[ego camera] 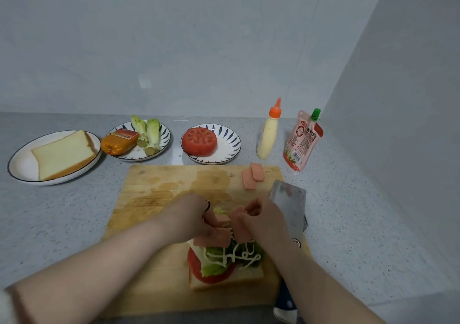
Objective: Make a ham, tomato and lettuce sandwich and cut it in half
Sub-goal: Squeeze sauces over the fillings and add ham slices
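Observation:
An open sandwich (225,271) sits on the wooden cutting board (159,189): a bread slice, a tomato slice, lettuce and white squiggles of mayonnaise. Ham slices (214,236) lie on its far side. My left hand (189,219) holds a ham slice down on the lettuce with curled fingers. My right hand (263,219) pinches another ham slice (240,222) above the sandwich. Two spare ham slices (252,175) rest at the board's far right corner. A cleaver (290,205) lies along the board's right edge.
Behind the board stand a plate with a bread slice (63,154), a plate with a ham sausage and lettuce stalks (139,136), a plate with a cut tomato (199,141), a mayonnaise bottle (268,134) and a ketchup pouch (302,141). A wall closes the right side.

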